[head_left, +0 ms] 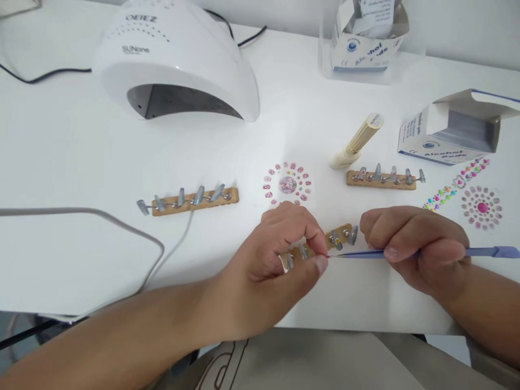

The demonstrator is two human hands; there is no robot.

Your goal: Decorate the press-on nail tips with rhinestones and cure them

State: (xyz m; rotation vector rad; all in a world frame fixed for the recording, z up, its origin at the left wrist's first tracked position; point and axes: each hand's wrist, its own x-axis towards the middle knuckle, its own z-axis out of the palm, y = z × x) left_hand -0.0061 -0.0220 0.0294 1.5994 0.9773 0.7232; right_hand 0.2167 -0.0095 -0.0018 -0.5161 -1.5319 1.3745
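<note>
My right hand is closed around blue tweezers, their tips pointing left. My left hand pinches thumb and forefinger together at the tweezer tips; whatever lies between the fingertips is too small to make out. Partly hidden behind my left hand is a wooden nail stand with grey false nails on it. A yellow decoration shows on one false nail. Just beyond my left hand lies a round sheet of pink nail stickers.
A second nail stand lies left, a third right beside a polish bottle. A white nail lamp stands behind. Alcohol pad boxes and colourful gem stickers are at right. A cable crosses the left side.
</note>
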